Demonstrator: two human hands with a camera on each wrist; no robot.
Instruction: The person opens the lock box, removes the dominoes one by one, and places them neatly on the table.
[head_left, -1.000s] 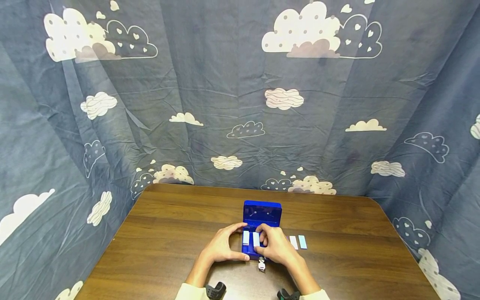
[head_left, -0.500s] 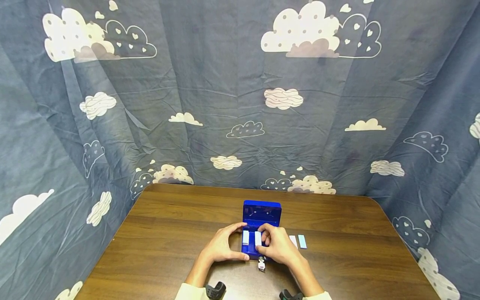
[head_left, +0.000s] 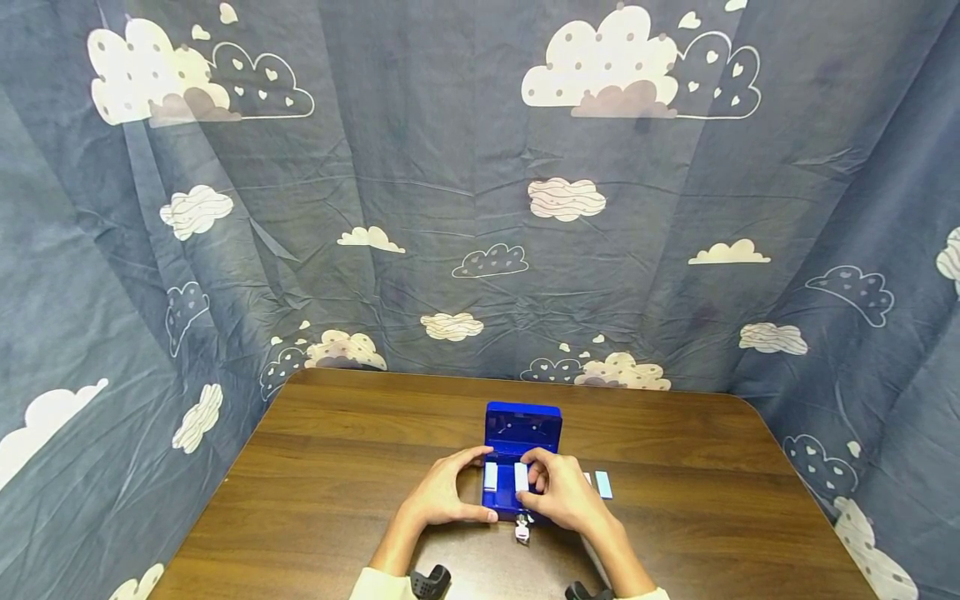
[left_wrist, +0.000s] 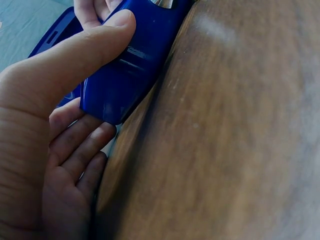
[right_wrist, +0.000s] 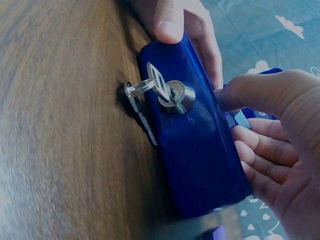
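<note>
A small blue cash box (head_left: 506,493) stands on the table with its lid (head_left: 523,427) raised at the back. My left hand (head_left: 442,493) grips its left end, thumb on the front wall and fingers round the side. Over the box, my right hand (head_left: 561,493) pinches a pale, flat oblong block (head_left: 521,477) by its ends, between thumb and fingers. Another pale block (head_left: 491,476) lies inside along the left wall. In the right wrist view, a key (right_wrist: 159,84) sits in the front lock (right_wrist: 181,96), with a second key (right_wrist: 142,120) hanging from its ring.
Right of the box, a light blue block (head_left: 603,485) lies on the wooden table (head_left: 697,475), beside a whitish one (head_left: 588,478) mostly hidden by my right hand. A purple piece (right_wrist: 216,233) shows near the box's end in the right wrist view. A cloud-patterned curtain (head_left: 420,283) hangs behind.
My right hand has slid the pale block rightward within the box, away from the one at the left wall. My left hand and the box have stayed put.
</note>
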